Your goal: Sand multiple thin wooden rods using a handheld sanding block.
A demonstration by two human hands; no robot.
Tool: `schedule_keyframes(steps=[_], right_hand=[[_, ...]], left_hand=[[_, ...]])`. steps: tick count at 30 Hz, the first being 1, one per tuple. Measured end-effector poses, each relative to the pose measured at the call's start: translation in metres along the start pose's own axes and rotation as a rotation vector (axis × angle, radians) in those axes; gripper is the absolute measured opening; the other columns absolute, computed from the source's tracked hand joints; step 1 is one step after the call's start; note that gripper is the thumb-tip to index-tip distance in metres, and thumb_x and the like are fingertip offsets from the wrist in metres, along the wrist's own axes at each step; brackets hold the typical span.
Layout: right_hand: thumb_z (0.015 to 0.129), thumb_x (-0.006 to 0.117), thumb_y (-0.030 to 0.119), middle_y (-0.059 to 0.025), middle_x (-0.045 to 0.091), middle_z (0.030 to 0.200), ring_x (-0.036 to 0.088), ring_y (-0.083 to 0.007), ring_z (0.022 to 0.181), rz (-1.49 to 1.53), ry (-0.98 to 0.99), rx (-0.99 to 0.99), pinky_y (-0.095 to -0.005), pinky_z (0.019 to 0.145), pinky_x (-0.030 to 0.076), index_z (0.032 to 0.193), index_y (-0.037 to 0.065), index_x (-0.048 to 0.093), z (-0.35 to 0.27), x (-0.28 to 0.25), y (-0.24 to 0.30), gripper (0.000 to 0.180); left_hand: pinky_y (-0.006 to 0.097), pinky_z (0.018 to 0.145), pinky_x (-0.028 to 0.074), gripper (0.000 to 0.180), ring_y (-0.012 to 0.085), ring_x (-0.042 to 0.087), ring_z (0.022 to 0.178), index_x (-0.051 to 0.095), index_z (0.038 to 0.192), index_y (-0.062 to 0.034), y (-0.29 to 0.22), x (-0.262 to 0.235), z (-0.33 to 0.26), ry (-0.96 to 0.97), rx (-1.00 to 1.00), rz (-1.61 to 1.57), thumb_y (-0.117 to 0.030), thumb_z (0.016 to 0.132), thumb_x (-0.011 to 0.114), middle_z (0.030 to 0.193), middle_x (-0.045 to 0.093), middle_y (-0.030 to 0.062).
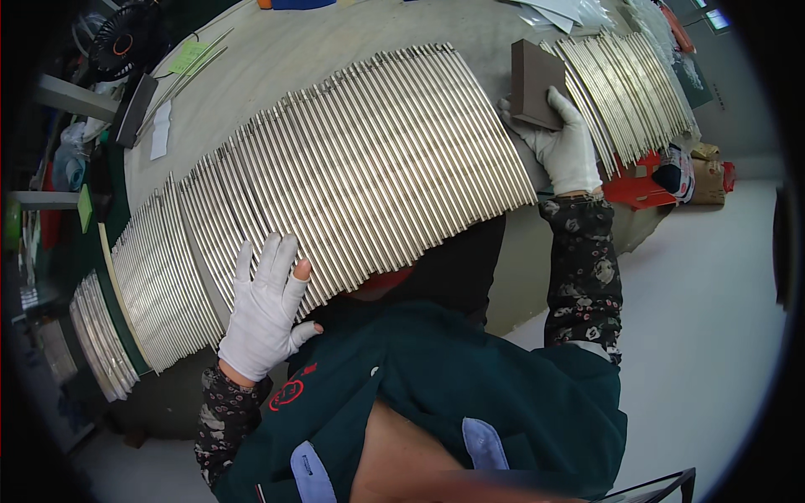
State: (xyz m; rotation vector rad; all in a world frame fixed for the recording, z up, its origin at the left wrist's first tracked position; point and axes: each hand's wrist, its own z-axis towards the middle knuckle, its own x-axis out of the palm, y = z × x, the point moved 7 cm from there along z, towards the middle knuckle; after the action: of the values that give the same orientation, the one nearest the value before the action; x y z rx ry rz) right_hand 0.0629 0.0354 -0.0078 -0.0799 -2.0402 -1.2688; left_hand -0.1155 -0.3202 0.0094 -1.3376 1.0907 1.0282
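A wide row of long silver metal rods (369, 159) lies side by side across the grey table (302, 50). My left hand (264, 314), in a white glove with one fingertip bare, lies flat with spread fingers on the near ends of the rods. My right hand (562, 147), also gloved, grips a brown rectangular block (535, 82) at the right end of the row, between it and a second bundle of rods (625, 88).
More rods are stacked at the left (151, 285) and far left (101, 335). A black fan (126, 42), a dark flat device (134, 109) and green paper slips (186, 57) sit at the back left. Red items and a cardboard box (708, 180) stand on the floor at right.
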Motion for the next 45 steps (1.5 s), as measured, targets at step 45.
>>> schedule_keyframes(steps=[45], right_hand=[[0.096, 0.051, 0.013, -0.0202, 0.048, 0.133, 0.048, -0.0320, 0.123, 0.167, 0.174, -0.021, -0.0485, 0.105, 0.042, 0.133, -0.005, 0.039, 0.020, -0.043, 0.005, 0.043]], left_hand=[[0.050, 0.113, 0.020, 0.056, 0.0264, 0.030, 0.138, 0.043, 0.138, -0.0128, -0.009, -0.007, 0.176, -0.108, 0.417, 0.184, -0.045, 0.092, 0.044, 0.149, 0.034, 0.0074]])
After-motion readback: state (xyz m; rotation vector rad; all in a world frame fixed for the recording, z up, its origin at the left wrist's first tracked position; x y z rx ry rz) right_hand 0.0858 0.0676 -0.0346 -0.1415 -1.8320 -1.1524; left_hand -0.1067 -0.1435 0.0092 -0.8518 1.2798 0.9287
